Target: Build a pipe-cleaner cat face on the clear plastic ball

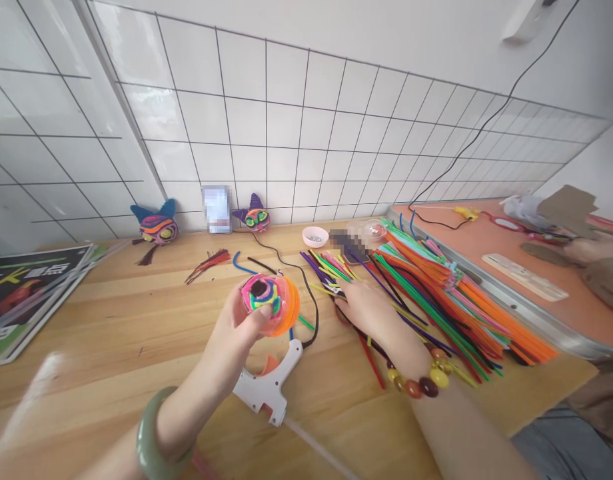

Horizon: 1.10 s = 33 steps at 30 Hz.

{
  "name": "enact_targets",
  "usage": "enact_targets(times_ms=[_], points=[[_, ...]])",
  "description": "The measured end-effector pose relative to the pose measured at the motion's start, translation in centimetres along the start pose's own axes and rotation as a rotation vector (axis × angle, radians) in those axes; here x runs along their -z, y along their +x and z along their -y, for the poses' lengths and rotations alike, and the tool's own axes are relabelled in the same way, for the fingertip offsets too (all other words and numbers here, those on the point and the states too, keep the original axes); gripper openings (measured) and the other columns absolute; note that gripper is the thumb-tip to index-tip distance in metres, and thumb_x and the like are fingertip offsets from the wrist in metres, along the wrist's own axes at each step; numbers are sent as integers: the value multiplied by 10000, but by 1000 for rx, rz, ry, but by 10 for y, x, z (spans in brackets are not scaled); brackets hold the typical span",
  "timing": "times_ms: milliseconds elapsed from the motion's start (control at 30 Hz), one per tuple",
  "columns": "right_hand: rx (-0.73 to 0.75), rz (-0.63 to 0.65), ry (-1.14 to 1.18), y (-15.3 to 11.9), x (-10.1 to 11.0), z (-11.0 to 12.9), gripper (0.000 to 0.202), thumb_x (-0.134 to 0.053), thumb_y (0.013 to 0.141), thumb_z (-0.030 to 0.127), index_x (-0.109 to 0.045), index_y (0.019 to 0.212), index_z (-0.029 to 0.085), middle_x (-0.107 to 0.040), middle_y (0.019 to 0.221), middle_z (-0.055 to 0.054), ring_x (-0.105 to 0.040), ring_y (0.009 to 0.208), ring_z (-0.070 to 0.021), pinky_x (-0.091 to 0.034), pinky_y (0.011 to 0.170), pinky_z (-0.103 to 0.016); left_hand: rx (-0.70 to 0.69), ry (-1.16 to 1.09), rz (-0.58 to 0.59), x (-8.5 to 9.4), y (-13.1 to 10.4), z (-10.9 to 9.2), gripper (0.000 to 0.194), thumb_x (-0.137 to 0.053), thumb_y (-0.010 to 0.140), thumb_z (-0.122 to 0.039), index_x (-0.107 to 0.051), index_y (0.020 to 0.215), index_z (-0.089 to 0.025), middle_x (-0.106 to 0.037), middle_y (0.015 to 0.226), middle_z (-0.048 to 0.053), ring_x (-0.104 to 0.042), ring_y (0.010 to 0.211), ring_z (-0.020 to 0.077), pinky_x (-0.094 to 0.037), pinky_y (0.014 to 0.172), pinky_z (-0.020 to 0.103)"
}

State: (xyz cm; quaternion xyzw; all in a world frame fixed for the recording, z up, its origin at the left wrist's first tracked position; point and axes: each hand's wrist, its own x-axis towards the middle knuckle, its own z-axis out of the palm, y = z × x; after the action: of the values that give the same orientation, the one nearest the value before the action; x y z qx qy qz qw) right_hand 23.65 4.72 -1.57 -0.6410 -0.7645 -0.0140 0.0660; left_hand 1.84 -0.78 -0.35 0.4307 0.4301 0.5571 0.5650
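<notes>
Left hand: The left hand [242, 321] is holding, with fingers and thumb wrapped around, a round multicoloured ornament with orange right side [267, 303], above the middle of the wooden table [96, 313].
Right hand: The right hand [369, 308] is resting, its fingers half bent, at the short multicoloured fuzzy stems [332, 263]; whether it is gripping one, I cannot tell.
Glue gun: A white plastic glue gun with orange trigger [271, 388] is lying nearer than the ornament.
Far side: A round pink bowl [312, 244] is standing near the wall [286, 157].
</notes>
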Motion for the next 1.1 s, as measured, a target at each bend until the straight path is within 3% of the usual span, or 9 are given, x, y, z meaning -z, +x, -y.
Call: enact_targets(times_ms=[67,133,200,300,867,1100], points=[[149,-196,205,-8,8,14,241,-500,862,215,-585,1075,140,-622,1079,-143,-547,1072,-258,-430,896,-402,-33,43,37,-1,-2,-1,500,-651,710,-393,-514,1151,-201,-572,1223,125,-494,1163,308,-438,896,392],[335,-347,603,-17,15,31,239,-503,875,243,-552,1098,170,-604,1094,-99,-547,1051,-195,-439,906,-352,-69,104,51,-2,-5,-3,496,-653,720,-361,-498,1162,-196,-541,1268,124,-472,1192,290,-406,947,380],[432,-314,876,-26,19,44,196,-532,862,272,-559,1038,191,-606,1034,-69,-570,963,-168,-475,831,-312,-96,159,55,-3,-6,-4,507,-656,721,-340,-478,1173,-193,-524,1288,126,-472,1195,281,-403,959,375],[377,-247,1080,-34,20,55,176,-577,834,297,-555,982,202,-592,988,-48,-565,912,-162,-468,800,-312,-142,187,70,-3,-8,-1,559,-665,715,-325,-419,1203,-203,-517,1295,119,-473,1198,270,-421,951,377],[191,-15,1274,-35,19,57,213,-660,753,305,-533,898,213,-566,925,-10,-544,848,-160,-435,770,-316,-135,227,127,-6,-12,2,569,-638,747,-333,-351,1218,-193,-503,1283,133,-484,1179,262,-444,935,379],[176,-44,1246,-34,19,60,186,-640,765,287,-537,893,201,-569,934,-17,-542,896,-169,-416,800,-322,-59,222,184,-4,-9,-3,628,-646,737,-342,-329,1260,-199,-486,1318,129,-463,1204,264,-409,970,391]])
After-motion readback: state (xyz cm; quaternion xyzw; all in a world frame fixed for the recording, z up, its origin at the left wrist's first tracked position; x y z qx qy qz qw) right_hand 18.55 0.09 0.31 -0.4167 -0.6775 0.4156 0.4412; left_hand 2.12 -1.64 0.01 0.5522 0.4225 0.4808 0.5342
